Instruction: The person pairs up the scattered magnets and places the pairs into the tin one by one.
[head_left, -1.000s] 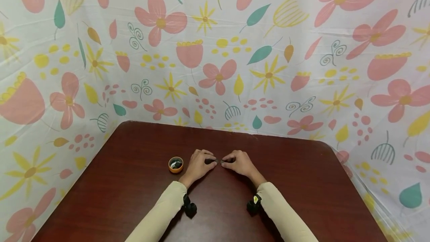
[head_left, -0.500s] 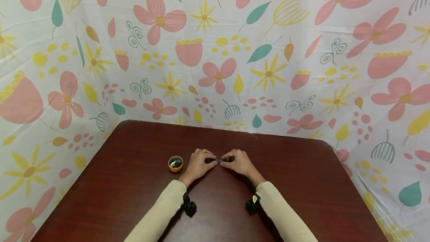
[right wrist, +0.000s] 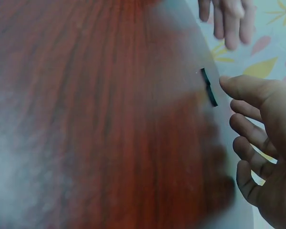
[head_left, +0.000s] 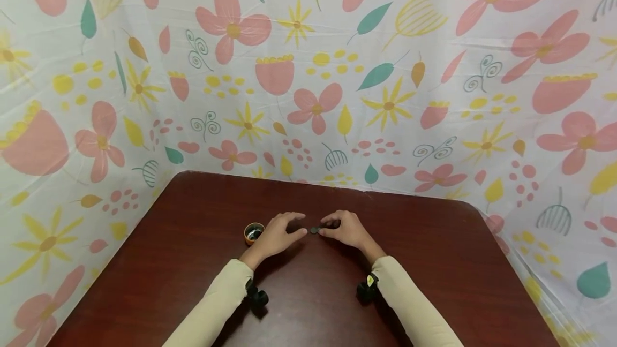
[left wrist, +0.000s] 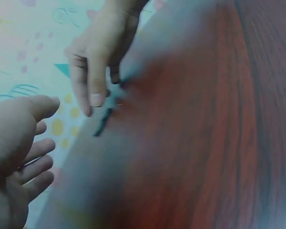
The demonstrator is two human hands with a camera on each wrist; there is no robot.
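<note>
Nearest us we see two cream sleeves, each with a black wrist-mounted camera (head_left: 256,298), reaching out over the dark red-brown wooden table (head_left: 434,261). The left hand (head_left: 276,233) hangs just above the wood, fingers loose and apart, holding nothing. The right hand (head_left: 346,228) rests with fingertips (right wrist: 233,85) touching or just beside the small flat dark disc-like piece (head_left: 314,230); we judge it steadies the piece on the wood, though we cannot tell whether it pinches. The piece lies between both hands. Left of the left hand stands a small orange-rimmed round cap (head_left: 253,232), partly hidden by it. Nothing blocks the piece. Farthest, the flowered white cloth backdrop (head_left: 308,68) surrounds the table.
</note>
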